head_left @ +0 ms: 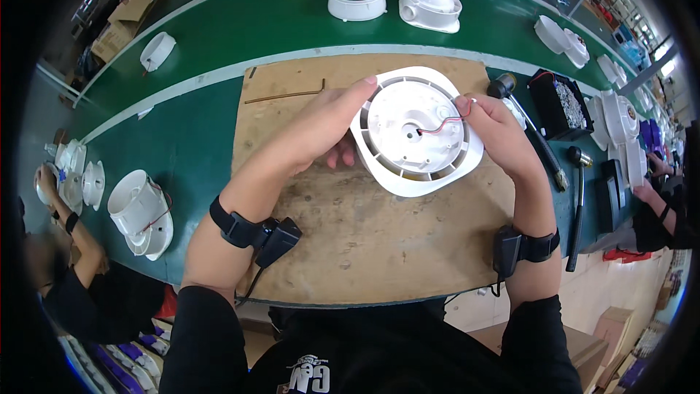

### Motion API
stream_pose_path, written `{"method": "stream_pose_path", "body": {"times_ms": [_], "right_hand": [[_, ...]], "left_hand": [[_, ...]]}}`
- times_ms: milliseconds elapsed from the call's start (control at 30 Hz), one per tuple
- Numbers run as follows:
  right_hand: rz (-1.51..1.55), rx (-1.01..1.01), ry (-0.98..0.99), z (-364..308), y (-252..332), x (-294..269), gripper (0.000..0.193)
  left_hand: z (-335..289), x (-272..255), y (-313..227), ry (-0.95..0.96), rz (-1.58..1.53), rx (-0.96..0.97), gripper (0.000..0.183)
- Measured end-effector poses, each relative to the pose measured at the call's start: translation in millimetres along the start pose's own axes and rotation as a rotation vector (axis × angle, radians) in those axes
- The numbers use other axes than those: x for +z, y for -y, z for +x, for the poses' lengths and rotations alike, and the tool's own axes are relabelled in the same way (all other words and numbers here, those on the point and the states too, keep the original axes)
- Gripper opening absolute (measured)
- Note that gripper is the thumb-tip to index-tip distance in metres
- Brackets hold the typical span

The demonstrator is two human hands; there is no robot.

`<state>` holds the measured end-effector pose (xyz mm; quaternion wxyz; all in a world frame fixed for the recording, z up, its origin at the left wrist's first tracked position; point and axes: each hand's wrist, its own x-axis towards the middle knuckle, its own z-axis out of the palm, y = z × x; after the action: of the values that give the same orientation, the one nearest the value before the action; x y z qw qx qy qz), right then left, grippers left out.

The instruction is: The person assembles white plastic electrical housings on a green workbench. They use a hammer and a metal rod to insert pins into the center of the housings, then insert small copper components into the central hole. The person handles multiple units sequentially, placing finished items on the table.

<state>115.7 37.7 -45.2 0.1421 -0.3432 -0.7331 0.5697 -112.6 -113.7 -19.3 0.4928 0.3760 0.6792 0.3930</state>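
A round white plastic fan housing (386,120), with a ring of slots around its disc, is held up over the wooden board. My left hand (328,120) grips its left rim, thumb on top, some fingers showing below. My right hand (499,131) is closed at the right rim, and the end of a thin red and white wire (440,128) lies at its thumb and fingertips. The wire comes out of a hole near the housing's centre. The housing hides part of my right fingers.
The wooden board (379,263) lies on a green bench; a bent metal rod (284,95) rests on it. Two hammers (578,197) and a black bin of screws (565,102) stand right. White housings (430,9) sit on the green conveyor (277,11). Co-workers (80,248) are at both sides.
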Motion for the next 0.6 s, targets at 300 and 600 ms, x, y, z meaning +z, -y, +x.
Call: {"method": "stream_pose_path", "body": {"times_ms": [300, 600], "right_hand": [[-0.145, -0.054, -0.302, -0.3, -3.3, -28.0, 0.034], [-0.782, 0.041, -0.750, 2.5, -60.1, -87.5, 0.026]], "left_hand": [[39.4, -57.4, 67.6, -0.612, 0.944, 0.555, 0.015], [13.6, -38.4, -15.9, -0.504, -0.060, 0.806, 0.013]]}}
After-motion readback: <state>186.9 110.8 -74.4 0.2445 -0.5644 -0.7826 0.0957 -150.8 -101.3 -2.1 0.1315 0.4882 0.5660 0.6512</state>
